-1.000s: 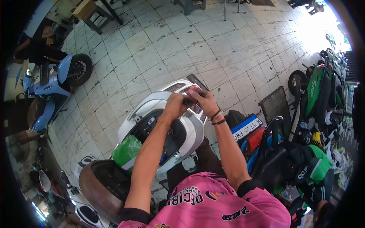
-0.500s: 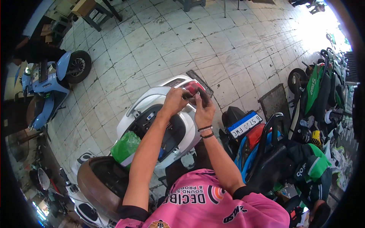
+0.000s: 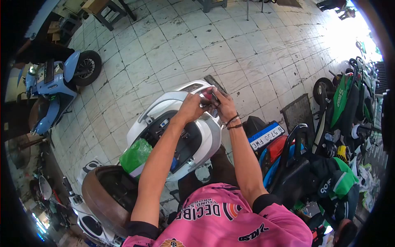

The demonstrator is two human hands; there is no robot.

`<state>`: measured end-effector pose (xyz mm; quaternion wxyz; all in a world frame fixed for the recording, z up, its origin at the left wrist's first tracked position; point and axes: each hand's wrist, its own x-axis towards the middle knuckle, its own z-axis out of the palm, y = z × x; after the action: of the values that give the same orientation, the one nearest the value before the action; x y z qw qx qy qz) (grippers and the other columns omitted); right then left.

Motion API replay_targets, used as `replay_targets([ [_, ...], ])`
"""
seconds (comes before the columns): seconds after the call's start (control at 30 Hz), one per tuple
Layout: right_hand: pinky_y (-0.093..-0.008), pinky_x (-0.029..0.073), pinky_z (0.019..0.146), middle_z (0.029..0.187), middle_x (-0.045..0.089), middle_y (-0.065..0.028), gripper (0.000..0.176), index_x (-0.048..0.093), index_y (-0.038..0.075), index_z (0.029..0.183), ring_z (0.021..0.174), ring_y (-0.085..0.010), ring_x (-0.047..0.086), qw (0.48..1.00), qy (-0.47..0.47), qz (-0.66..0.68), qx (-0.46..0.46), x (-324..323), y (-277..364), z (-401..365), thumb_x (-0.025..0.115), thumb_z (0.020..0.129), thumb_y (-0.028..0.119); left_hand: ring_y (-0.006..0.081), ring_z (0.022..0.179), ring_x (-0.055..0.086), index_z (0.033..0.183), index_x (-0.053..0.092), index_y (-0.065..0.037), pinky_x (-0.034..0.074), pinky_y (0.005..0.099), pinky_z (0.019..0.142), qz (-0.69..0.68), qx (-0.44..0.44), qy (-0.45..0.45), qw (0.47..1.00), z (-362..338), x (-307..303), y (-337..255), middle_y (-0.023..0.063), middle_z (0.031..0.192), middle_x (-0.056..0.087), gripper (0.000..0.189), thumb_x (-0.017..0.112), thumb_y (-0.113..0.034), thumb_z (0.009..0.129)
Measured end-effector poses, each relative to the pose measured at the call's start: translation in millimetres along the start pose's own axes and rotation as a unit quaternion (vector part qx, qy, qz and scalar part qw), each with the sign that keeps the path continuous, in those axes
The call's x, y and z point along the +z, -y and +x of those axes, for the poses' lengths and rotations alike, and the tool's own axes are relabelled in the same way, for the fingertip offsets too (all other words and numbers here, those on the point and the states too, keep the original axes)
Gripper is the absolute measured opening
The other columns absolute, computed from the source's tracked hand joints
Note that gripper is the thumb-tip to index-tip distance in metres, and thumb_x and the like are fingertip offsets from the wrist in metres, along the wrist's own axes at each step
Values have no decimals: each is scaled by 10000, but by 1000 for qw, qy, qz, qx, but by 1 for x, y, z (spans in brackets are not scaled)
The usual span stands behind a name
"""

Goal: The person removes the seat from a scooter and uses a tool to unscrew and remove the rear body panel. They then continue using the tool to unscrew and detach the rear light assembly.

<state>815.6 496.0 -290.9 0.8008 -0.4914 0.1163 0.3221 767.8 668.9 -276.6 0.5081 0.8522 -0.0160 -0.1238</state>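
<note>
A white scooter (image 3: pixel 212 136) stands before me with its brown seat (image 3: pixel 105 197) tipped open and a green plastic bag (image 3: pixel 136 155) at the edge of its storage compartment. Above the red tail light, my left hand (image 3: pixel 192 108) has its fingers pinched together. My right hand (image 3: pixel 223 106) meets it there, fingers curled close to the left fingertips. Something small and dark seems to be between the hands, but I cannot make out what it is.
Right of the scooter stands another motorbike with a number plate (image 3: pixel 266 136). A blue scooter (image 3: pixel 53 88) is at the left. Green motorbikes (image 3: pixel 341 96) and a person in a green and black jacket (image 3: pixel 343 183) are at the right. A wooden stool (image 3: pixel 96 7) stands at the back.
My right hand has turned and its fingers have folded down towards the left fingertips. Both hands stay near the tail light. The view has shifted slightly.
</note>
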Motion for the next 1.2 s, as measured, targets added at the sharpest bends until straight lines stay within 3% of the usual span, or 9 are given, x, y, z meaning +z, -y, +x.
replay_targets([
  [0.13, -230, 451, 556, 812, 670, 10, 423, 752, 16, 1097, 659, -55, 573, 981, -29, -191, 13, -2, 9, -1, 700, 1012, 427, 313, 871, 758, 1047, 827, -101, 573, 404, 814, 28, 8, -11, 1000, -4, 0, -6, 140, 944, 789, 219, 814, -194, 850],
  [0.23, -223, 487, 597, 892, 725, -19, 372, 768, 44, 1088, 731, -59, 630, 997, -25, -68, 34, -1, 12, -4, 740, 988, 401, 333, 848, 744, 1001, 825, -108, 570, 432, 796, 62, 38, -20, 997, -2, 0, -7, 147, 894, 776, 195, 809, -217, 840],
  [0.37, -272, 523, 631, 894, 736, -58, 342, 763, 27, 1092, 729, -127, 660, 981, -1, -188, -45, 11, 12, -21, 774, 959, 343, 361, 818, 725, 900, 789, -98, 560, 470, 765, 136, 35, -64, 988, -1, 2, -4, 150, 817, 747, 205, 813, -283, 815],
  [0.43, -333, 547, 677, 894, 737, -107, 357, 742, -26, 1082, 755, -221, 691, 812, -38, -451, -368, 19, 11, -26, 792, 934, 295, 362, 825, 727, 891, 777, -95, 563, 470, 774, 132, 12, -46, 990, 4, 4, -3, 149, 817, 748, 212, 816, -286, 808],
  [0.6, -417, 565, 725, 864, 743, -159, 403, 755, -11, 1010, 779, -333, 721, 844, -172, -479, -172, 36, 26, -50, 832, 868, 358, 363, 837, 731, 914, 774, -105, 573, 463, 791, 148, 9, -20, 989, 1, 1, -4, 140, 826, 753, 195, 805, -264, 805],
  [0.67, -440, 567, 721, 818, 739, -217, 375, 759, -15, 982, 756, -382, 726, 805, -139, -572, -74, 38, 37, -53, 831, 844, 326, 350, 857, 739, 935, 780, -106, 576, 451, 811, 166, 10, -25, 986, 1, 1, -4, 126, 874, 771, 230, 824, -295, 811],
  [0.8, -429, 546, 706, 833, 713, -263, 244, 759, -30, 1055, 765, -375, 734, 790, 2, -603, -115, 17, 56, -45, 653, 864, 77, 342, 888, 744, 969, 789, -107, 571, 444, 840, 118, -24, 10, 993, 5, -3, -3, 117, 923, 784, 266, 837, -327, 828],
  [0.97, -456, 568, 739, 834, 726, -233, 287, 780, 25, 1055, 806, -423, 715, 735, 102, -665, -85, 13, 82, -28, 749, 779, 96, 334, 960, 739, 1088, 805, -111, 563, 416, 876, 98, 40, 13, 994, -2, -4, 1, 128, 1014, 787, 295, 816, -311, 871],
  [1.2, -465, 562, 916, 1134, 736, -155, 319, 798, 87, 1060, 1084, -382, 685, 584, 146, -696, -391, 14, 71, -11, 723, 751, 70, 341, 905, 730, 1075, 821, -139, 561, 425, 819, 168, 53, -16, 984, -1, 9, 16, 122, 964, 783, 305, 777, -383, 896],
])
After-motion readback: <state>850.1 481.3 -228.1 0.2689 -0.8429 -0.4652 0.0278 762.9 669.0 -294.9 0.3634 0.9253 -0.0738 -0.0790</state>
